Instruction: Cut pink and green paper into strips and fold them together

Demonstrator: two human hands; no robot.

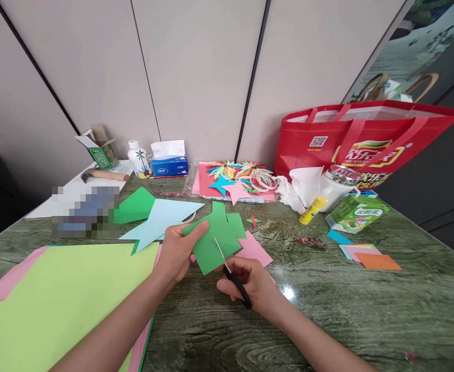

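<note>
My left hand (177, 251) pinches a piece of green paper (210, 251) by its left side, thumb on top. The paper has a slit between its upper arms. My right hand (248, 283) is closed around the black handles of a pair of scissors (234, 281), whose blade lies across the lower part of the green paper. Below and to the right of it, a pink paper piece (255, 249) lies on the table. Light blue paper (168, 217) and another green piece (137, 205) lie just beyond my left hand.
Large yellow-green sheets (75, 299) lie at left. Behind stand a tissue box (169, 166), a bottle (139, 159) and a hammer (105, 175). Paper stars (237, 192) sit at the back. On the right are a glue stick (312, 210), a jar (337, 188), a green carton (356, 213) and a red bag (304, 139).
</note>
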